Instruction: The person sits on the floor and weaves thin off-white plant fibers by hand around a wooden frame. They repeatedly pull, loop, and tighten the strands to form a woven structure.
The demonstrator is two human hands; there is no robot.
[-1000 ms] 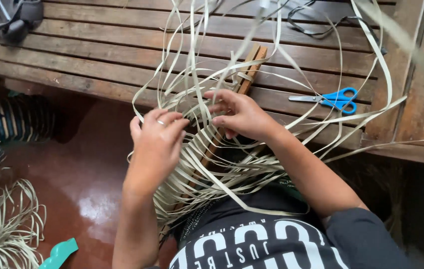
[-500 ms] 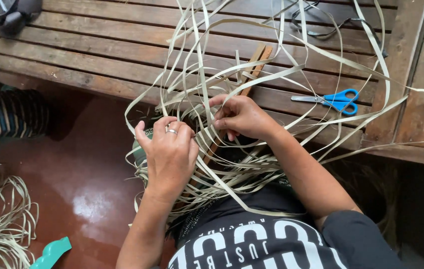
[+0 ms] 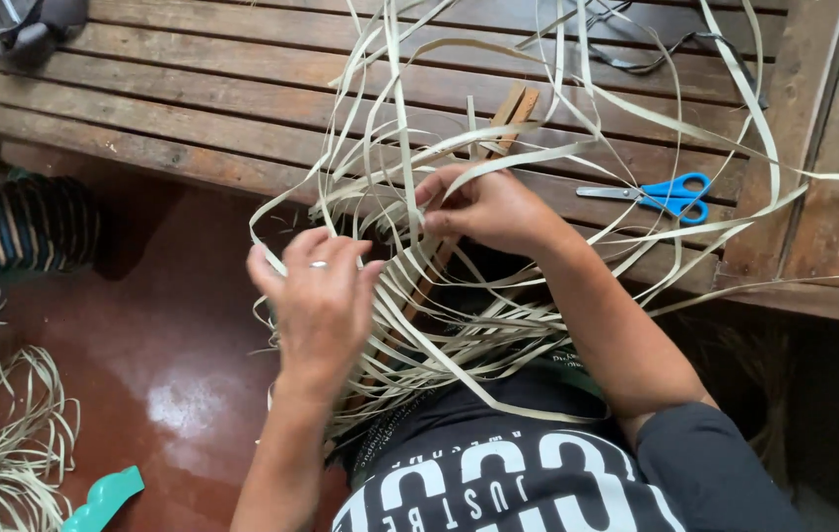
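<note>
1. Pale weaving strips (image 3: 409, 325), a loose tangle, lie between both hands over the lap.
2. The left hand (image 3: 319, 300) has drawn nearer the right hand (image 3: 486, 209) since earlier.
3. The right grip pinches one strip; the left grip curls over several.
4. Beyond the right grip: one pair of blue scissors (image 3: 671, 195) and one wooden stick (image 3: 510, 106) on the worktop (image 3: 193, 89).

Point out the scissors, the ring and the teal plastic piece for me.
scissors (image 3: 677, 193): head view, on the blue handles.
ring (image 3: 318, 264): head view, on the band around a left-hand finger.
teal plastic piece (image 3: 104, 498): head view, on its wavy middle.
</note>
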